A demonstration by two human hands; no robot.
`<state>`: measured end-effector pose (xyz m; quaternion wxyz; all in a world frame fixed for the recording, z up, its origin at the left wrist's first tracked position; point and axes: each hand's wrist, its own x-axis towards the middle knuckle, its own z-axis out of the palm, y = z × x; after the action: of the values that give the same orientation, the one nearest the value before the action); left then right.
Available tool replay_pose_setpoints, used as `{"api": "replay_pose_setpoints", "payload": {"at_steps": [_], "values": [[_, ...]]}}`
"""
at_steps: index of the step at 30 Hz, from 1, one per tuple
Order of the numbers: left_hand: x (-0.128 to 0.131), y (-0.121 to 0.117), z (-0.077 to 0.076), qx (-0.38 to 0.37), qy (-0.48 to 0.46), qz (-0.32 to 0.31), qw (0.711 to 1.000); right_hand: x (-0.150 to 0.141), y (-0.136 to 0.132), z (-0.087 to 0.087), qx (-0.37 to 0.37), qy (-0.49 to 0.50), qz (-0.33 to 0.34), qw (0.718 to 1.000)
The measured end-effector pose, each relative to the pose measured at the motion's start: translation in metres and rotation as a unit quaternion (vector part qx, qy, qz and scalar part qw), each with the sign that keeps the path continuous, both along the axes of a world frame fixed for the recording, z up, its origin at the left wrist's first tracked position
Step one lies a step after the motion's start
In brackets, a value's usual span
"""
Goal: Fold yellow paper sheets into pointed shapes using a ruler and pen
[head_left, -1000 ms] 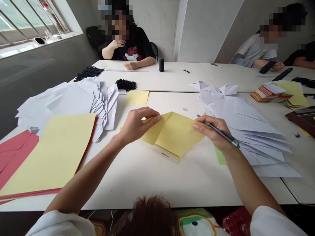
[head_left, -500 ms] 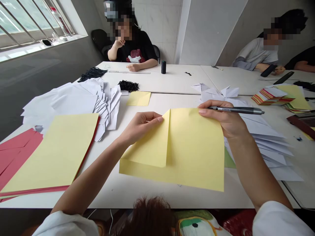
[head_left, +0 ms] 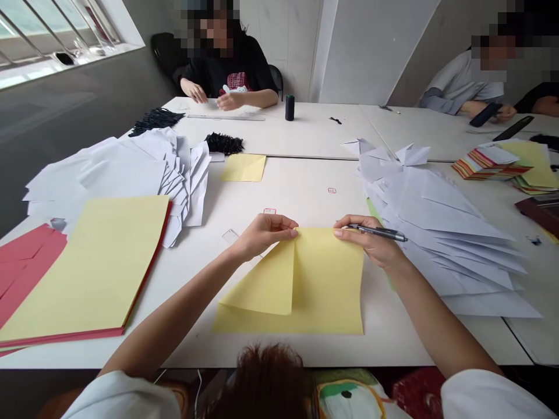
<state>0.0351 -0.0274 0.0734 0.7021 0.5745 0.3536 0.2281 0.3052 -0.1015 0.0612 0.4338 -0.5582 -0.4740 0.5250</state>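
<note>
The white tabletop point(head_left: 406, 343) fills most of the scene, and other people sit at its far side and at the far right. On the right part lies a big fan of folded white paper sheets point(head_left: 441, 227). On the left part lies a second pile of folded white paper point(head_left: 117, 174). Nearer on the left is a stack of pale yellow card point(head_left: 82, 273) with red edges under it, and a red sheet point(head_left: 26, 262) lies just beside this stack. At the far right there is a striped pile of folded coloured paper point(head_left: 491, 166).

Near the person, in the middle of the scene, a yellow paper sheet point(head_left: 327, 285) lies flat on the tabletop, close to the near edge. Its left part is folded over and makes a triangular flap point(head_left: 271, 285) that points to the near left. The left hand point(head_left: 264, 235) is at the far edge of the sheet, and its grip is narrow, pinching the paper at the top of the fold. The right hand point(head_left: 371, 244) has a narrow grip around a dark metal pen point(head_left: 379, 233), and its fingertips point(head_left: 338, 233) touch the same edge of the sheet, just beside the left hand. A small clear plastic square point(head_left: 230, 235) lies near the left hand.
</note>
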Motion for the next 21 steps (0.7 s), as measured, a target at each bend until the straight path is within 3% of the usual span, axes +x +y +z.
{"api": "replay_pose_setpoints", "payload": {"at_steps": [13, 21], "values": [[0.002, 0.002, -0.016, -0.032, 0.019, 0.005, 0.999, 0.002, 0.002, -0.018, 0.043, -0.072, 0.019, 0.996], [0.005, 0.006, -0.026, -0.024, 0.015, 0.05, 0.998, 0.0, 0.001, -0.019, 0.055, -0.089, 0.024, 0.994]]}}
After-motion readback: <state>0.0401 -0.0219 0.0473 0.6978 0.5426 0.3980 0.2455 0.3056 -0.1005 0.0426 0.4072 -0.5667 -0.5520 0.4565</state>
